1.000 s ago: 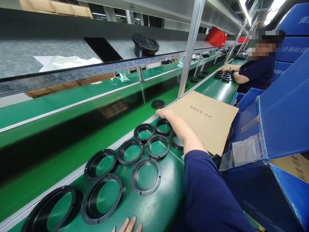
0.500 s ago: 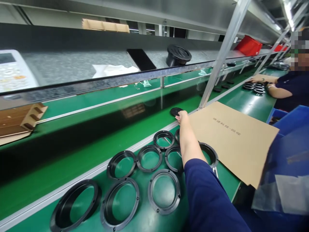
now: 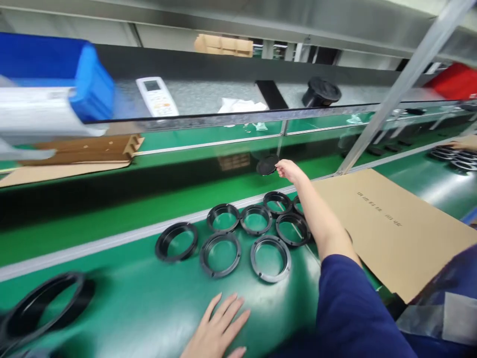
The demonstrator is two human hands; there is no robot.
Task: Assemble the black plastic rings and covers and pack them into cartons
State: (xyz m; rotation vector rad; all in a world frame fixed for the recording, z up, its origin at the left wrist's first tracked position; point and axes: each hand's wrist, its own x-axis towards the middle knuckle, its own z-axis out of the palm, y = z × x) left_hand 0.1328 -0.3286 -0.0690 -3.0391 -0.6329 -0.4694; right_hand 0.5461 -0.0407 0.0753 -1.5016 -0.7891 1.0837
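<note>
My right hand (image 3: 289, 170) reaches far forward and pinches the edge of a thin black disc (image 3: 267, 165) over the green conveyor belt (image 3: 156, 209). My left hand (image 3: 218, 328) is spread, fingers apart and with nothing in it, low over the green worktop (image 3: 141, 293). Between the two hands several black flanged rings lie in loose rows, among them a front ring (image 3: 255, 261) and one at the left end of the group (image 3: 160, 248). A larger-looking ring (image 3: 84, 293) sits apart at the near left. My right forearm hides part of the rings on the right.
A flat cardboard sheet (image 3: 376, 214) lies right of my arm. Above the belt, a shelf carries a blue bin (image 3: 93, 84), a remote control (image 3: 157, 97), a black phone (image 3: 272, 94) and a black round part (image 3: 321, 92). A metal post (image 3: 395, 99) slants up on the right.
The view has swung left. My right hand has lifted the black disc off the belt. My left hand has come into view at the bottom.
</note>
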